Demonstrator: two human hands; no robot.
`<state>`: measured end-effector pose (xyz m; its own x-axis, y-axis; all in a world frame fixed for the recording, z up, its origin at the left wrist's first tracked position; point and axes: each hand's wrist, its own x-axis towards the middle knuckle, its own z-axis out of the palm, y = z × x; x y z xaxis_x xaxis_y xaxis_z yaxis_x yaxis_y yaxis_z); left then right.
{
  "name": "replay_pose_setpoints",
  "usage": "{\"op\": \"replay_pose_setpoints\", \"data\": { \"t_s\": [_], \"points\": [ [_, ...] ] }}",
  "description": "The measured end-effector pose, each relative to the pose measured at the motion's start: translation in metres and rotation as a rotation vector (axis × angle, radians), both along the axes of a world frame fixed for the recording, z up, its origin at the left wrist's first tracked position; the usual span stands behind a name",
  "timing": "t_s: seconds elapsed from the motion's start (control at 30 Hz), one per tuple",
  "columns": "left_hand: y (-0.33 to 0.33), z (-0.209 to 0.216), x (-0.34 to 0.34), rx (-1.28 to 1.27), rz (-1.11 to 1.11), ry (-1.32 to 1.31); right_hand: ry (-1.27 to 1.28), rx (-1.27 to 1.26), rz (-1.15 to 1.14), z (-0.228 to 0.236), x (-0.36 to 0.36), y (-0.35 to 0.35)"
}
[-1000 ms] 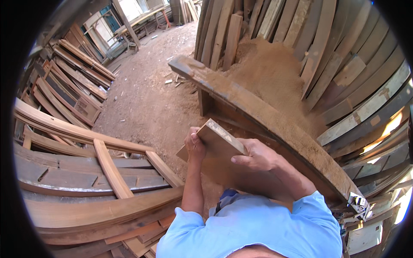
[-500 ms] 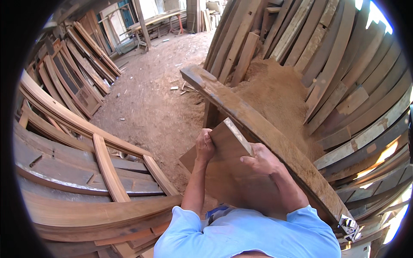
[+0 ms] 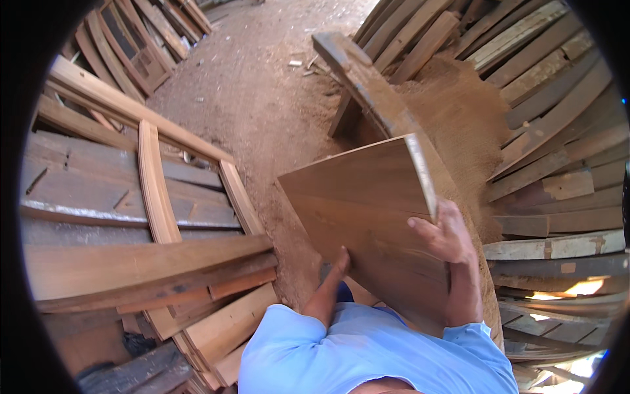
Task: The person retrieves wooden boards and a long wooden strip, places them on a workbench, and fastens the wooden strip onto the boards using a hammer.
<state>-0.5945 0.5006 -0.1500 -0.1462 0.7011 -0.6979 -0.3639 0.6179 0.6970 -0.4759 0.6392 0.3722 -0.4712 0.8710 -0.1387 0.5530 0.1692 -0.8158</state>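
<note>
A flat brown wooden panel (image 3: 367,203) is held tilted in front of my body, its broad face toward me and its pale, rough edge on the right. My right hand (image 3: 451,236) grips that right edge, thumb over the face and fingers partly hidden behind. Low on the panel's left edge is my left hand (image 3: 339,266), its thumb showing on the face and its other fingers out of sight. Just beyond the panel runs a long, dusty wooden beam (image 3: 374,85), which the panel partly covers.
To my left lies a light wooden frame (image 3: 157,177) on dark boards, with stacked planks (image 3: 151,269) nearer me. Sawdust (image 3: 453,105) is heaped beyond the beam. Several old planks (image 3: 558,157) lean along the right. Wood scraps dot the dirt floor (image 3: 243,98).
My left hand has shifted from the panel's upper part to its lower left edge. The panel has turned, showing more of its face, and my right hand has moved right. The view has shifted too.
</note>
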Motion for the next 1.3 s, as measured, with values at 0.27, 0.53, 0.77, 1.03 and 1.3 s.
{"op": "replay_pose_setpoints", "data": {
  "t_s": [0.27,0.53,0.77,1.03,1.3],
  "points": [
    [-0.11,-0.06,0.141,-0.334,0.282,-0.673,0.001,0.002,-0.126,-0.019,0.068,-0.049],
    [-0.127,-0.094,0.184,-0.304,0.439,-0.794,-0.103,0.361,-0.132,-0.036,0.119,-0.105],
    [-0.129,-0.072,0.195,-0.263,0.469,-0.864,0.003,-0.07,-0.136,-0.013,0.14,-0.115],
    [-0.105,-0.028,0.178,-0.149,0.512,-0.885,0.145,0.023,-0.252,0.017,0.196,-0.158],
    [-0.066,0.031,0.149,0.032,0.528,-0.818,0.432,0.271,-0.596,-0.011,0.315,-0.235]
  ]
}}
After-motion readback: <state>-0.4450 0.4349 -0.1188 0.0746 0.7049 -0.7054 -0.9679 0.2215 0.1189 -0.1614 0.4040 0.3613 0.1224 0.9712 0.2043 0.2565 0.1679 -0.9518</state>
